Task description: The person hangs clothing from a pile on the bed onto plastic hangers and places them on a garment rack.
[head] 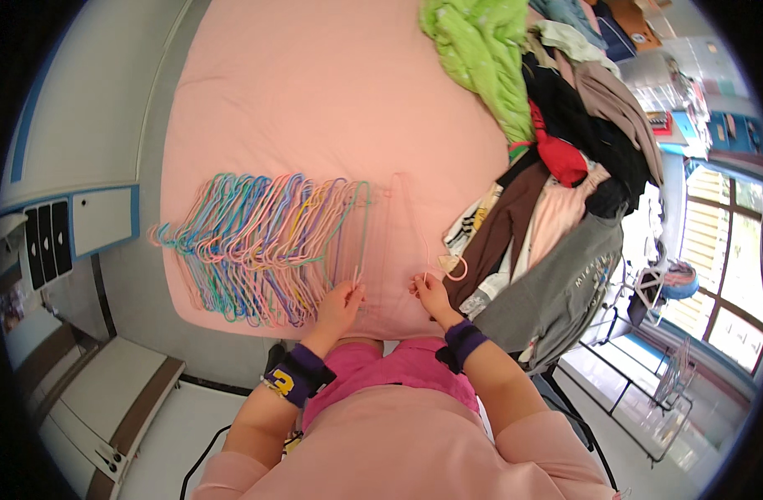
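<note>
A pink clothes hanger (414, 219) lies to the right of the hanger row, its hook turned towards the clothes. My right hand (430, 292) pinches it just below the hook. My left hand (343, 301) is at the right end of the row, thumb and fingertips closed on a thin pale piece (356, 275), apparently part of a hanger; its remainder is blurred and hard to tell. The row of multicoloured hangers (250, 250) lies closely nested on the pink sheet (331, 94), with most hooks pointing left.
To the right is a heap of clothes: a grey sweatshirt (550, 287), brown trousers (506, 225), black garments (597, 137) and a red piece (559, 156). A bright green cloth (481, 56) lies behind. Black metal frame legs (612, 369) stand on the floor at right.
</note>
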The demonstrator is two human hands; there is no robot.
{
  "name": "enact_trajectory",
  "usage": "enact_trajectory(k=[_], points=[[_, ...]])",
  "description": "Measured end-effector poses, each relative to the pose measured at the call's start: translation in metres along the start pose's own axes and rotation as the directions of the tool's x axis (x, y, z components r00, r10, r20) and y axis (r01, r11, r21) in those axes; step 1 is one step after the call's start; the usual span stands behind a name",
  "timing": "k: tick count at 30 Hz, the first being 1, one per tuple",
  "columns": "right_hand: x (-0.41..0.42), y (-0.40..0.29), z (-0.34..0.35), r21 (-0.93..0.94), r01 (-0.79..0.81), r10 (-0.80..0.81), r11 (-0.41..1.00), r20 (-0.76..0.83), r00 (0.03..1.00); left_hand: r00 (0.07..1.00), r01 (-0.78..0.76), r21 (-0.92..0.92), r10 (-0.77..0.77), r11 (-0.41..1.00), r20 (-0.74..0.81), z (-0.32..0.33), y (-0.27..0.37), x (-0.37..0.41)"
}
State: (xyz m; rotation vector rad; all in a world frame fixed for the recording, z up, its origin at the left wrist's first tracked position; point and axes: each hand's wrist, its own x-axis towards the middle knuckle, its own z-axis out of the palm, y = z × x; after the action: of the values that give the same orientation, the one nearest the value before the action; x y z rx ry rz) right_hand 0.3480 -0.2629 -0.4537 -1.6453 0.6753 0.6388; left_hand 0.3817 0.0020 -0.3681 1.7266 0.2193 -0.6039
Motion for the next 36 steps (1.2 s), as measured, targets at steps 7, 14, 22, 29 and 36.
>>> enact_trajectory(k=[7,14,22,29,36], points=[[0.016,0.047,-0.037,-0.143,-0.046,0.027,0.989,-0.134,0.991,0.982,-0.186,0.303,0.171,0.935,0.077,-0.002,0.068,-0.028],[-0.052,-0.031,-0.018,0.125,0.140,-0.162,0.982,0.187,0.969,0.956,-0.287,0.300,0.254,0.910,0.145,0.031,0.101,-0.049],[-0.146,-0.088,-0.050,0.458,0.312,-0.468,0.833,0.280,0.838,0.875,-0.470,0.284,0.400,0.836,0.272,0.124,0.128,-0.071],[-0.181,-0.079,-0.139,0.513,0.370,-0.514,0.775,0.171,0.840,0.823,-0.539,0.144,0.483,0.830,0.301,0.215,0.172,-0.087],[-0.220,-0.078,-0.280,0.224,0.655,-0.633,0.721,-0.170,0.755,0.800,-0.549,0.162,0.459,0.820,0.388,0.333,0.255,-0.109]])
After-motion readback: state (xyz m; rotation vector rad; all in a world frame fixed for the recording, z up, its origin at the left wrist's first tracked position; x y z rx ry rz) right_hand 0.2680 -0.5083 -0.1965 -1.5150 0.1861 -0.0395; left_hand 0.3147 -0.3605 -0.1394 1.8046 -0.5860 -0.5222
